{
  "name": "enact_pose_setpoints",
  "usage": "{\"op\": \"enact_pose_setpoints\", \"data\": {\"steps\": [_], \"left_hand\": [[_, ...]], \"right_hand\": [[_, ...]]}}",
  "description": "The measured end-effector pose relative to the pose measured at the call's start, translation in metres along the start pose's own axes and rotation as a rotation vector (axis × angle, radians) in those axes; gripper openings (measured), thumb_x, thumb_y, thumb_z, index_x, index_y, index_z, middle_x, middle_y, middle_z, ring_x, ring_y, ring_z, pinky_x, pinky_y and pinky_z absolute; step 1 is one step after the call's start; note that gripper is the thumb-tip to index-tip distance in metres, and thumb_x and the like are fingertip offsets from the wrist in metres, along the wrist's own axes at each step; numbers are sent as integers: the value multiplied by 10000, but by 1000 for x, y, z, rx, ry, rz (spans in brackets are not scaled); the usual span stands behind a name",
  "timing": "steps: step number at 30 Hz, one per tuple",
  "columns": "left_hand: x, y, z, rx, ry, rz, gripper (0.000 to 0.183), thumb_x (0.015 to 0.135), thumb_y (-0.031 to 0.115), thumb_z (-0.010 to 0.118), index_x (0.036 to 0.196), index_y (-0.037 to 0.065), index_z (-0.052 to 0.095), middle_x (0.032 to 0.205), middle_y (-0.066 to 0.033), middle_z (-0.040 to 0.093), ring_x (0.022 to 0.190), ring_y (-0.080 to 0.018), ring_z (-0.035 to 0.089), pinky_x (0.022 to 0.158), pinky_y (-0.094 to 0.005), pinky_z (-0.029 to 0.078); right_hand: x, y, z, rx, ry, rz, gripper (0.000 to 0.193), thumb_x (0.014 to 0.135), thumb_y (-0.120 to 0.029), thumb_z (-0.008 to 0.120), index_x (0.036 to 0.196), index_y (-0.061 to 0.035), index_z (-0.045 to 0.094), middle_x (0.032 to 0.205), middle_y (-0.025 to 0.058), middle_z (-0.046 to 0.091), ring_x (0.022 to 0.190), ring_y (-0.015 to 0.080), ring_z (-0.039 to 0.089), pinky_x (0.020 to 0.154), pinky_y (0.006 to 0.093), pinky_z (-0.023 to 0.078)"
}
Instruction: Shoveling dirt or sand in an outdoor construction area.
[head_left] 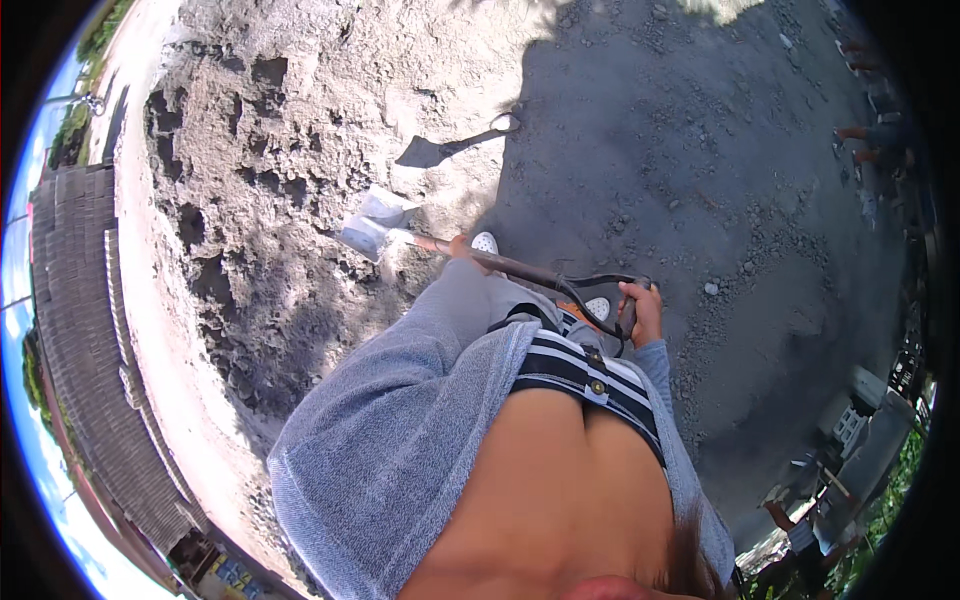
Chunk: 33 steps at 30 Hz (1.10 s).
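Observation:
A shovel (525, 270) lies across the front of my body, its pale metal blade (372, 222) pointing left above rough, pitted soil. Wrapped round the shaft near the blade is my left hand (463, 250), partly hidden behind the shaft. At the other end, my right hand (645, 308) is closed round the dark handle. A black cord or strap (600, 276) runs near the handle. Below the shaft, my feet show in white perforated clogs (598, 308). The blade looks bare of any large clump.
Broken soil with deep holes (270, 180) spreads to the left. Shaded, stony ground (650, 130) lies ahead and right. Along the left rim is a long grey roof (85, 300). Other people (880, 135) show at the far right rim, and a pale block (868, 386) lies at lower right.

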<state>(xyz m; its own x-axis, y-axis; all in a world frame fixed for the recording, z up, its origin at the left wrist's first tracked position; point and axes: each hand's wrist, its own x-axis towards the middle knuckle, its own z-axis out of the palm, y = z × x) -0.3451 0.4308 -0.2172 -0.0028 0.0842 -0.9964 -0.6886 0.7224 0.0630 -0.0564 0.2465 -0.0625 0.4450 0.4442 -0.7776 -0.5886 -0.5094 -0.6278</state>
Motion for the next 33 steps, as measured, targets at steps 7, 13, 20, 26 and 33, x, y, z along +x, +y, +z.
{"op": "enact_pose_setpoints", "data": {"steps": [7,13,20,26,33], "left_hand": [[10,145,71,-39,-198,-7,754,702,442,548,1326,110,285,1290,-142,397,1138,-346,408,956,-534,308],[17,321,169,-79,-437,279,859,712,498,513,1347,14,197,1302,-195,353,1129,-348,415,972,-478,331],[-72,440,252,454,-424,452,670,860,466,304,1354,13,282,1369,-188,316,1249,-350,319,1056,-445,202],[-162,458,228,899,-287,1370,500,942,341,251,1132,-16,545,1178,-193,535,1141,-285,468,990,-353,313],[-187,449,285,1053,-45,1667,423,917,225,256,1088,-33,545,977,-186,614,905,-260,601,828,-326,447]], "right_hand": [[-15,-22,182,87,123,-52,300,697,-2,589,951,-21,431,698,97,547,462,149,527,377,288,446],[5,-97,365,223,-67,-265,402,699,32,583,1065,-12,420,706,92,547,490,142,529,438,265,435],[138,-103,627,202,-52,-399,394,683,-40,647,1023,-53,447,794,82,530,635,154,531,559,280,444],[188,-83,675,132,106,-170,359,677,-15,587,1022,-43,490,742,72,543,577,156,525,513,302,442],[145,-206,755,400,-461,107,503,744,-37,613,1186,12,379,766,96,549,587,142,515,546,272,448]]}}
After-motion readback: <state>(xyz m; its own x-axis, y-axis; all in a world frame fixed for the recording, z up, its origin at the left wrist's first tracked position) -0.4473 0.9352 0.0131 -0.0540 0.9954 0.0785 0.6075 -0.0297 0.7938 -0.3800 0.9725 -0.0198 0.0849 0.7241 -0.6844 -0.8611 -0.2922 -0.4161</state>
